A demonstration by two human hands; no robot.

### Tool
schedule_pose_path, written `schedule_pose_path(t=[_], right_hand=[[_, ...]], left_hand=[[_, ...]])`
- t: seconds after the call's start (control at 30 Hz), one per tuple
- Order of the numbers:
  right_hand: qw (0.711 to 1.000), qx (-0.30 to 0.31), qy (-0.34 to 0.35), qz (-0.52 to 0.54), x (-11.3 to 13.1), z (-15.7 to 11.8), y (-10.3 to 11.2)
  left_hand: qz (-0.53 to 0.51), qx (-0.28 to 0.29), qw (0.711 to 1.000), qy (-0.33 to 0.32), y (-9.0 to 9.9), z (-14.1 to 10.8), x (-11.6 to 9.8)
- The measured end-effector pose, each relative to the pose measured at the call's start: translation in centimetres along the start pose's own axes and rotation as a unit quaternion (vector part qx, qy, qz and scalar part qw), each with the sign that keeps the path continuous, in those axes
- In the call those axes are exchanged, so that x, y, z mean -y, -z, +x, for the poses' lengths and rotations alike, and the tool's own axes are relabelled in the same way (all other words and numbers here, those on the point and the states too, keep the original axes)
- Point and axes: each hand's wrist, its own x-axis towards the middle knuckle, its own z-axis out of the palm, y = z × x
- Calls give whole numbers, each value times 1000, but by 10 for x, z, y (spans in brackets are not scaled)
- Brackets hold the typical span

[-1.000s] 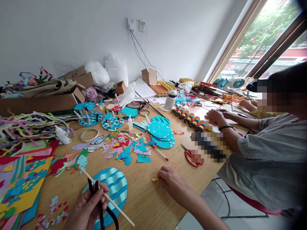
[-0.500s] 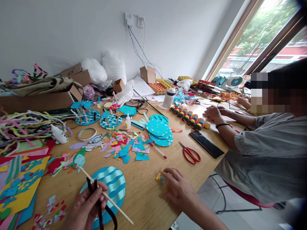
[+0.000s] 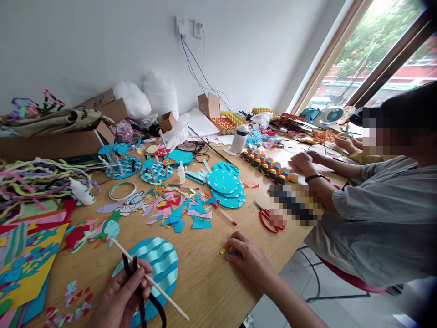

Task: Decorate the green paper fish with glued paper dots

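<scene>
My left hand (image 3: 128,291) is closed around a thin wooden stick (image 3: 169,298) and a dark brown pipe cleaner (image 3: 159,307), which is bent and hangs below the fingers. Under that hand lies a blue paper disc (image 3: 172,262) with pale wavy strips across it. My right hand (image 3: 247,259) rests low on the table to the right, its fingers curled together over small yellow and blue paper scraps (image 3: 223,251). Part of those scraps is hidden by the fingertips. Red-handled scissors (image 3: 266,218) lie beyond my right hand.
Coloured paper offcuts (image 3: 177,216), a glue bottle (image 3: 181,173) and stacked blue discs (image 3: 223,187) lie ahead. Pipe cleaners (image 3: 37,182) and a second glue bottle (image 3: 82,192) are at left. A co-worker (image 3: 375,196) sits at right by a painted egg-carton strip (image 3: 268,168).
My right hand's fingers have drawn in from a loose spread to a curl around the paper scraps. The left hand keeps the stick and pipe cleaner in place.
</scene>
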Motion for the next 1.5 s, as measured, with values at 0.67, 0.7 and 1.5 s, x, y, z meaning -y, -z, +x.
schedule_pose_path(t=[0.67, 0.7, 1.5], right_hand=[[994, -18, -96, -56, -7, -5, 11], [992, -21, -106, -63, -8, -5, 11], [989, 63, -34, -133, 23, 2, 0]], left_hand=[[-3, 12, 1000, -12, 2, 1, 2], [-5, 14, 1000, -12, 3, 2, 3], [-27, 52, 998, -5, 14, 10, 8]])
